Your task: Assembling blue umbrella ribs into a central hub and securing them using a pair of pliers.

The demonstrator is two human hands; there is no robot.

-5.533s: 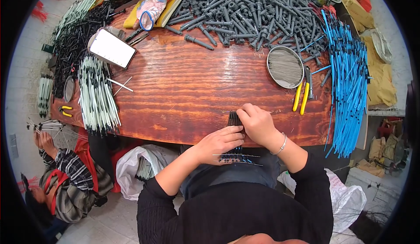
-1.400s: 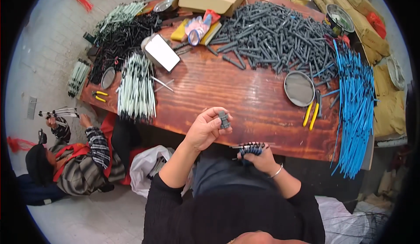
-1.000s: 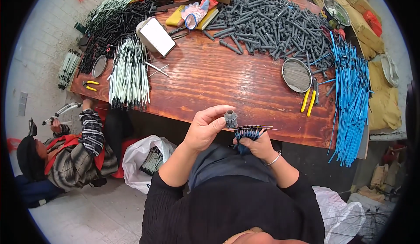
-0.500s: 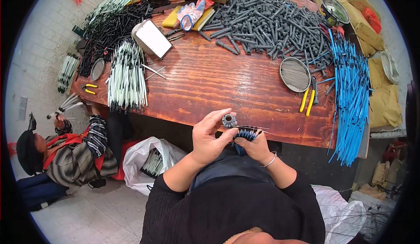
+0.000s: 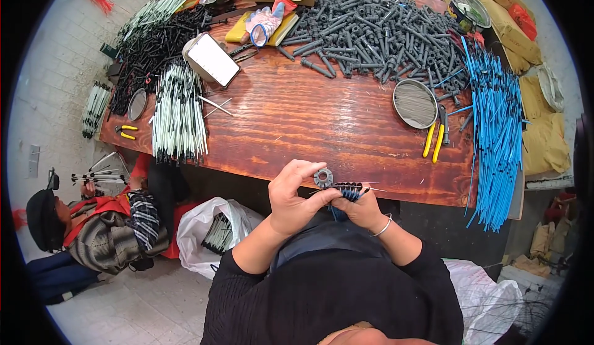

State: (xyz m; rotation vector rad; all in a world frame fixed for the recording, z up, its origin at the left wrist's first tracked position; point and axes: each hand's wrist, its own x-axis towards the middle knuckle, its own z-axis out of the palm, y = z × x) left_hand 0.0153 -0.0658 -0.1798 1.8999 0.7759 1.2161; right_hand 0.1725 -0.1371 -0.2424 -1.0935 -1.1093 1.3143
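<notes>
Just beyond my lap, at the table's near edge, my left hand (image 5: 292, 201) grips a grey plastic tube (image 5: 323, 178) with a notched round end and a hole in it. The rest of the tube is hidden by my fingers. Against it, my right hand (image 5: 364, 210) is closed around a bunch of blue sticks with black tips (image 5: 350, 190). My left thumb reaches to the tips of this bunch. Thin needle-like wires (image 5: 373, 189) stick out sideways from between the hands; which fingers hold them I cannot tell.
On the table (image 5: 272, 128) lie a heap of grey tubes (image 5: 377, 29), blue sticks (image 5: 498, 134), a round dish of thin wires (image 5: 415, 103), yellow-handled pliers (image 5: 434, 141), white sticks (image 5: 178, 113) and a phone (image 5: 213, 60). At left a co-worker (image 5: 111, 221) holds white sticks.
My left thumb has slid a little toward the black tips. My hands otherwise keep their place and grip. The co-worker's hand and white sticks have moved slightly. The whole view has shifted a little.
</notes>
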